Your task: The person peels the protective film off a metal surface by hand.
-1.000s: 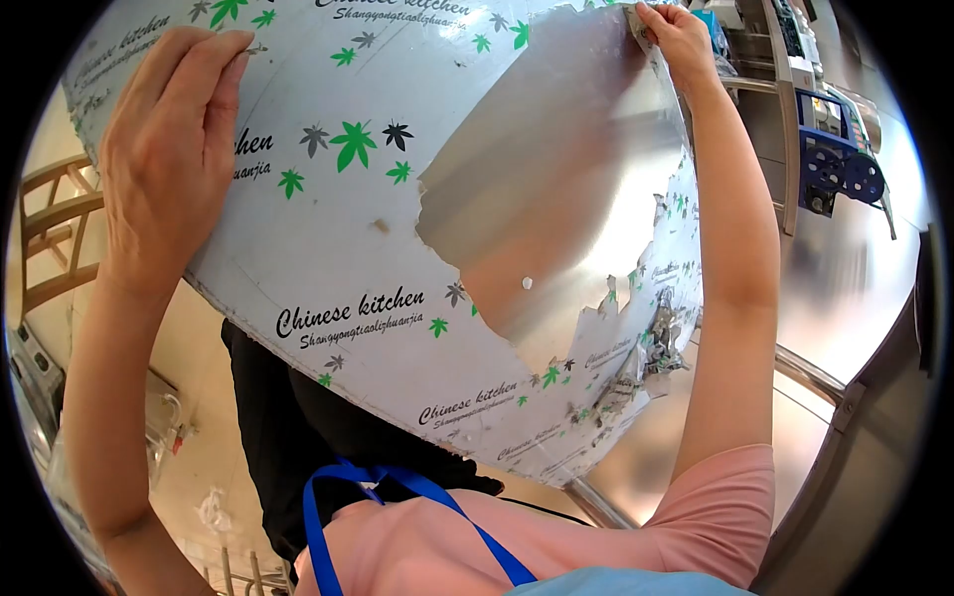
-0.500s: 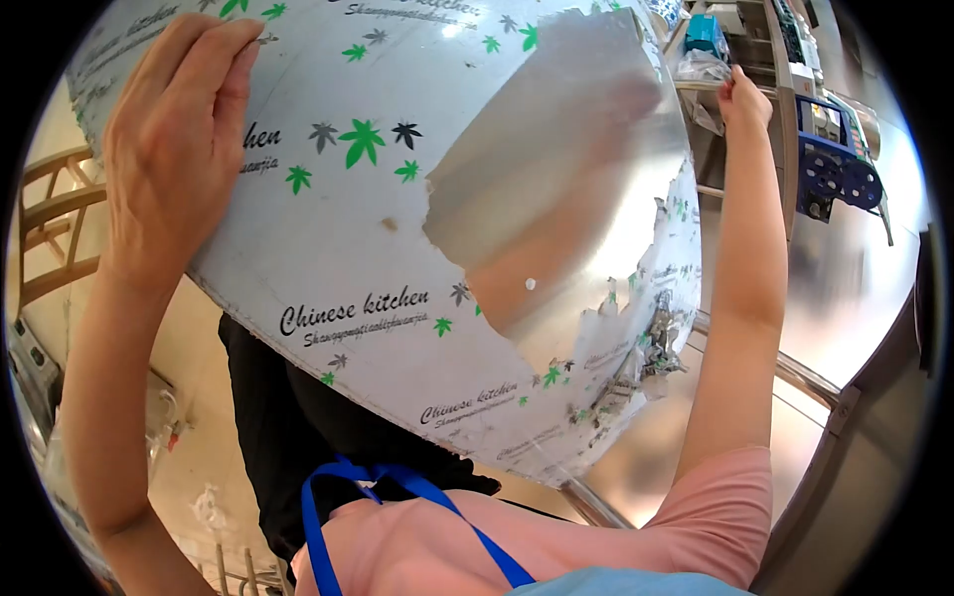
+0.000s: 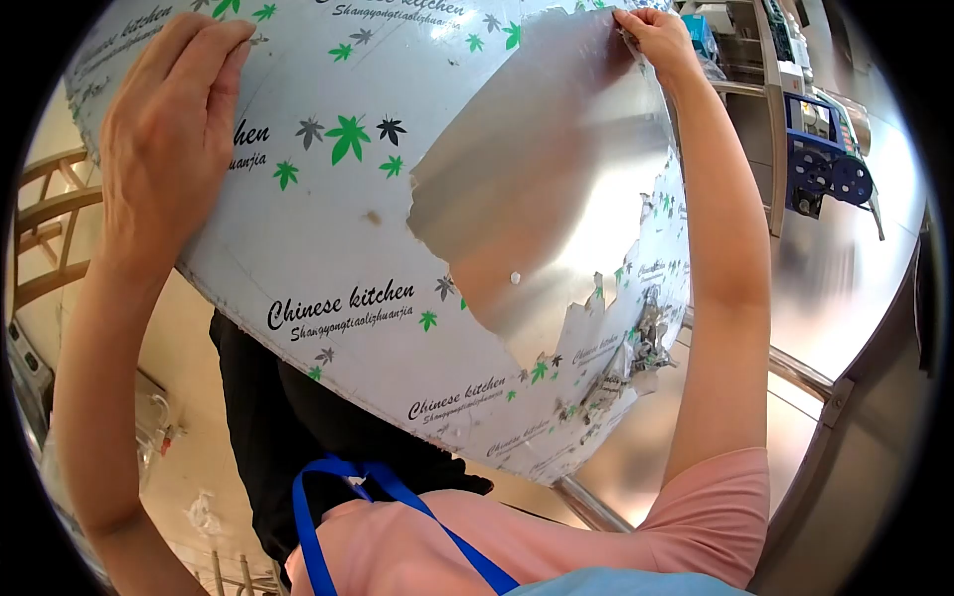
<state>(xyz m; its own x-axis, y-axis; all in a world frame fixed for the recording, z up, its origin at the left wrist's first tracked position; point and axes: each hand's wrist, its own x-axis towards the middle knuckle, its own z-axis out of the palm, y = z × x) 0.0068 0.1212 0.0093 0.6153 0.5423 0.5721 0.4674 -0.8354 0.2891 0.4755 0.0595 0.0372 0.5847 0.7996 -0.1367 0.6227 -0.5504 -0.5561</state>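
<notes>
A shiny metal sheet [image 3: 537,199] fills the middle, partly covered by white protective film [image 3: 338,238] printed with green leaves and "Chinese kitchen". The film has a ragged tear around a large bare area. My left hand [image 3: 169,139] lies over the sheet's left side, fingers curled and pressed together, tips at its face; whatever they may pinch is hidden. At the upper right, my right hand [image 3: 661,40] is closed, thumb and fingers pinching the torn film beside the bare metal. Crumpled film scraps [image 3: 651,333] cling near the sheet's lower right edge.
Wooden chair-like frames [image 3: 55,219] stand on the left. A shelf or bench frame [image 3: 775,139] is at the upper right, with a blue item with round parts [image 3: 830,177] beside it. A metal rail [image 3: 795,372] runs below my right forearm.
My right hand has moved left from beside the shelf to the sheet's upper right edge, where it pinches. My left hand keeps its place on the sheet. The view has shifted slightly.
</notes>
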